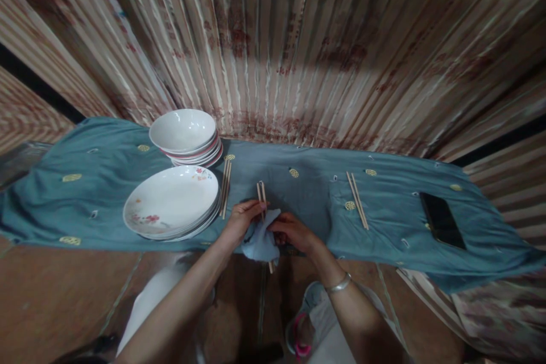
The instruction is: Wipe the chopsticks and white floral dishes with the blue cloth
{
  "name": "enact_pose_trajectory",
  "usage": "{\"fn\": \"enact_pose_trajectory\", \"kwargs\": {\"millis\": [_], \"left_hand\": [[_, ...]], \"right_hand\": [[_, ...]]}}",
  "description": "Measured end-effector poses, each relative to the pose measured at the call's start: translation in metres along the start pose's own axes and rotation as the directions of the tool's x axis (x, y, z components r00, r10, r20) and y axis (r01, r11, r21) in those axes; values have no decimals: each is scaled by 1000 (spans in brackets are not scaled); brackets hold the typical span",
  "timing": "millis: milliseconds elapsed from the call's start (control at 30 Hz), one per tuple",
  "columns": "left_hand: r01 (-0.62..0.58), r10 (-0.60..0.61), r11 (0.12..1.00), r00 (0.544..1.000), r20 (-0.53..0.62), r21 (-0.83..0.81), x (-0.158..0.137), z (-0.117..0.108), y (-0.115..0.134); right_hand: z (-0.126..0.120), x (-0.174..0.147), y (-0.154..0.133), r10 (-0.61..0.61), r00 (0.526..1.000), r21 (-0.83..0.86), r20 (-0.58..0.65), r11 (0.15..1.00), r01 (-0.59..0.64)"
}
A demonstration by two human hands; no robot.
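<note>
A pair of wooden chopsticks [261, 190] is held over the table's front edge, tips pointing away from me. My left hand [244, 217] pinches them near the middle. A light blue cloth [259, 242] is wrapped around their lower part, and the near ends poke out below it. My right hand [294, 231] is closed on the cloth from the right side; its fingertips are partly hidden. More chopsticks [226, 190] lie left of my hands, beside the plates. Another pair of chopsticks [357, 202] lies to the right.
A stack of flowered plates [170, 202] stands at the left, with stacked white bowls [183, 132] behind it. A black phone [441, 220] lies at the right on the teal tablecloth [298, 182]. A striped curtain [273, 57] hangs directly behind the table.
</note>
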State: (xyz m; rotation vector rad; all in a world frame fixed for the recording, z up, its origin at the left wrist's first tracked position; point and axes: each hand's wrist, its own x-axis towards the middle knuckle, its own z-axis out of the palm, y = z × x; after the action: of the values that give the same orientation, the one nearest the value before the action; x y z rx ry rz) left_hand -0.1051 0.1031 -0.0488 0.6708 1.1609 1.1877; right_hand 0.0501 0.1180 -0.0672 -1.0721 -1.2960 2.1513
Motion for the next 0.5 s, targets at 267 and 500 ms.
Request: {"fn": "enact_pose_trajectory", "kwargs": {"millis": [267,500], "left_hand": [[5,-9,998,998,-65,-65,3,-2,3],[-8,0,998,993,-122,-66,8,-9,9]], "right_hand": [[6,-4,5,16,998,-15,68,1000,-15],[14,-16,6,41,979,-81,198,996,-26]]}}
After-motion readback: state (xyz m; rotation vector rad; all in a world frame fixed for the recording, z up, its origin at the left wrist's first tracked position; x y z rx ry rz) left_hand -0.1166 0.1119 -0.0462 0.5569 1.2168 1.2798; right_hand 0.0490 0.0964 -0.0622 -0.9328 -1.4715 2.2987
